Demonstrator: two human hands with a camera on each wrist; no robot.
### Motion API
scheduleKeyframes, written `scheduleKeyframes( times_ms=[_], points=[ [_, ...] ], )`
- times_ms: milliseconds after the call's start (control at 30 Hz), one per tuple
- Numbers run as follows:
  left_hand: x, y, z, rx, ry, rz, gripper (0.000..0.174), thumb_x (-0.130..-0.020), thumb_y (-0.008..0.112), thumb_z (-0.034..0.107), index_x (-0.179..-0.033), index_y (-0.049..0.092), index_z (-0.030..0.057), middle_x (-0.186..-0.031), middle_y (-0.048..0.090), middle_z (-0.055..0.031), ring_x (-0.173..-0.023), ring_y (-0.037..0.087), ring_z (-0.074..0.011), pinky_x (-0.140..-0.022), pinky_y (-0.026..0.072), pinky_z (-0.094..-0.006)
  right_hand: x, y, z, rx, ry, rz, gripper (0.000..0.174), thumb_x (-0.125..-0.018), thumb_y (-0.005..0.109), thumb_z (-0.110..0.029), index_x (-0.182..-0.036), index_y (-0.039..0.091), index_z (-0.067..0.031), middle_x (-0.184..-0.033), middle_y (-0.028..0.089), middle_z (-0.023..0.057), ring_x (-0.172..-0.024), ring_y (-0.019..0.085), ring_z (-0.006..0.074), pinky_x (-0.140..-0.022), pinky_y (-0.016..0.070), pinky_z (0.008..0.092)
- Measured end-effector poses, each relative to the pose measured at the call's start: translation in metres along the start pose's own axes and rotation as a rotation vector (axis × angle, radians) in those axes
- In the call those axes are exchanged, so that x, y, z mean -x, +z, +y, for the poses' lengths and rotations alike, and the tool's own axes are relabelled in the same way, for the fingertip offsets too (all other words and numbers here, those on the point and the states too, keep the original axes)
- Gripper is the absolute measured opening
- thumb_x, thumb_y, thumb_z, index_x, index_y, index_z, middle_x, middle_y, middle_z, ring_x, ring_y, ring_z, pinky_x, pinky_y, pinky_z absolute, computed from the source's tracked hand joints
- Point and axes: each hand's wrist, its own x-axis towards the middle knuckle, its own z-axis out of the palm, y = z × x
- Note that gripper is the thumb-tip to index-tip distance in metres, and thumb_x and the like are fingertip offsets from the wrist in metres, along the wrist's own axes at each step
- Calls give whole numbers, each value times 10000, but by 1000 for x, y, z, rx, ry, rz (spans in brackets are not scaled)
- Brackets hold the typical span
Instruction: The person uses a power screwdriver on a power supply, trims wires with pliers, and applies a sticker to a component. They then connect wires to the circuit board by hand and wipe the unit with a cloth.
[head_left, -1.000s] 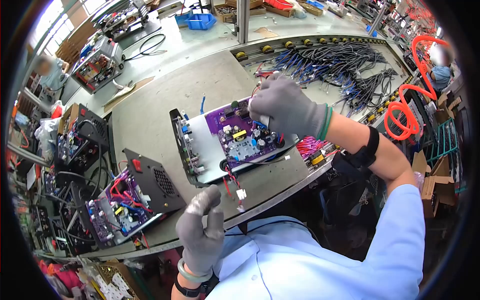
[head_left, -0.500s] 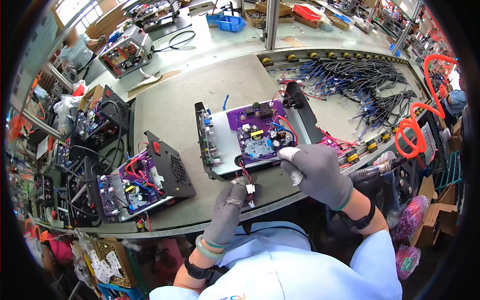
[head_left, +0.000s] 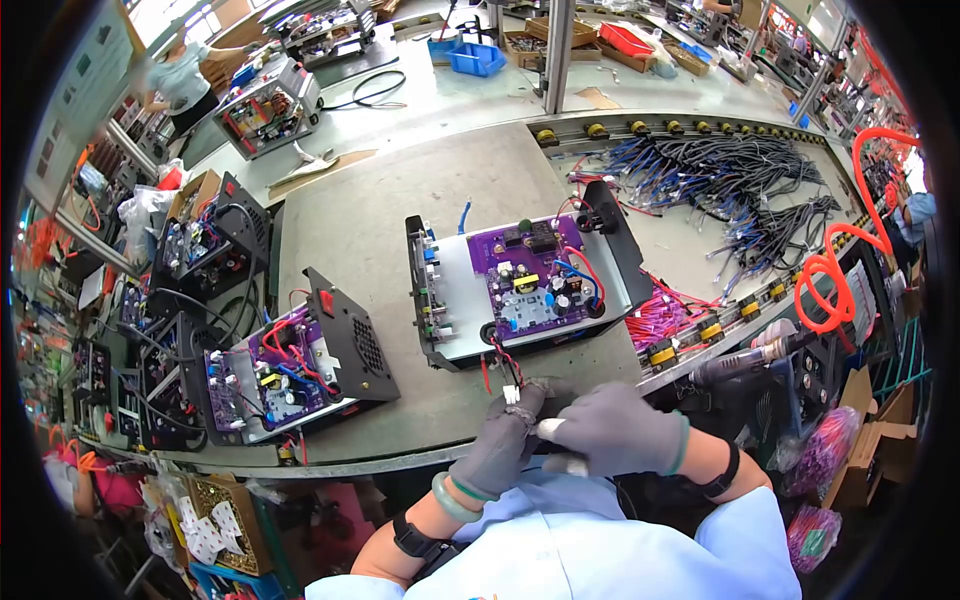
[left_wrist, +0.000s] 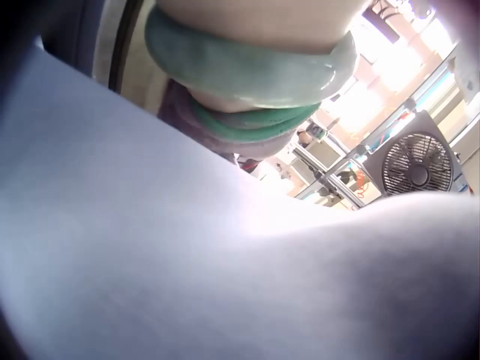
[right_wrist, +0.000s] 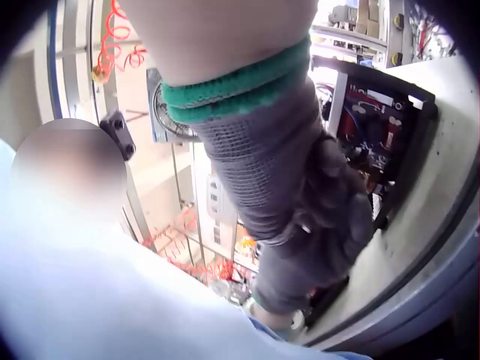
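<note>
At the far left of the counter stands a cluster of black-cased units, and just right of them lies an open unit with a fan grille, its purple board and red wires exposed. Near the middle lies an open metal chassis carrying a purple circuit board. Red and black wires run from the chassis's near edge toward the person and end in a white connector at the counter's front edge. The gloved left hand, a green bangle on its wrist, pinches that connector with curled fingertips. The gloved right hand lies against the left hand with its fingers curled. I cannot tell whether it grips anything, as the right wrist view shows only the two gloves pressed together. Further right lie pink wires, a power screwdriver, a spread of dark cable bundles and an orange coiled hose.
</note>
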Motion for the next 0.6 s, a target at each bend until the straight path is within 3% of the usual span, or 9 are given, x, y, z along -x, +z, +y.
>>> scheduleKeyframes(
  times_ms=[100, 133, 233, 300, 367, 400, 433, 500, 600],
  points=[
    [5, -10, -9, -457, 188, 13, 386, -1090, 459, 365, -1201, 604, 25, -1022, 672, -99, -919, 665, -164, -776, 544, -313, -13, -37, 8, -57, 51, 401, 341, -748, 788, -249, -1055, 711, -122, -840, 680, 36, -709, 663, 226, -618, 508, 374],
    [0, -9, -11, -14, -4, 103, 335, -1080, 493, 348, -1153, 600, 40, -930, 631, -72, -808, 633, -150, -704, 527, -302, -26, -35, 13, -49, 18, 424, 319, -738, 792, -239, -1029, 718, -134, -892, 681, 37, -764, 667, 223, -663, 515, 372],
    [2, -23, -22, 4, 46, 72, 260, -1077, 491, 286, -1159, 597, 63, -875, 588, -46, -717, 572, -140, -644, 489, -278, -59, -14, 22, -47, -125, 270, 290, -707, 798, -216, -981, 731, -145, -1057, 685, 18, -938, 672, 212, -788, 519, 373],
    [6, -26, -17, 45, 71, 23, 213, -1060, 451, 191, -1153, 596, 67, -863, 571, -22, -687, 539, -144, -617, 462, -289, -82, -2, 27, -55, -155, 359, 218, -762, 782, -165, -965, 720, -116, -986, 706, 33, -838, 692, 233, -725, 540, 369],
    [19, -28, -11, -372, 336, 179, 154, -1026, 435, 95, -1111, 560, 65, -828, 506, 7, -648, 420, -111, -592, 363, -256, -101, 2, 37, -438, 94, 582, 130, -889, 706, -122, -1003, 690, -62, -844, 679, 77, -673, 666, 231, -617, 527, 337],
    [29, -30, 1, -697, 405, 307, 81, -1001, 510, 90, -1015, 584, 59, -744, 541, -11, -606, 497, -169, -575, 400, -294, -105, -4, 38, -525, 188, 507, 108, -987, 603, -112, -1017, 649, -19, -794, 674, 77, -584, 629, 157, -555, 501, 287],
    [41, -31, 15, -699, 407, 310, 81, -1001, 510, 90, -1015, 584, 59, -744, 541, -11, -606, 497, -169, -575, 400, -294, -104, -10, 33, -527, 184, 509, 108, -987, 603, -112, -1017, 649, -19, -794, 674, 77, -584, 629, 157, -555, 501, 287],
    [64, -28, 44, -1634, 665, 417, 82, -958, 604, 109, -895, 603, 57, -666, 571, -71, -594, 584, -268, -554, 428, -354, -102, -18, 25, -1036, 417, 317, 156, -1026, 562, -143, -1016, 626, -1, -828, 685, 56, -583, 586, 94, -562, 496, 272],
    [72, -6, 108, -1990, 817, 422, 160, -849, 706, 134, -764, 581, 83, -641, 562, -129, -613, 612, -335, -544, 448, -448, -93, -4, 35, -1128, 342, 332, 170, -1038, 551, -161, -1035, 618, -4, -885, 688, 36, -682, 604, 76, -614, 503, 265]
  ],
)
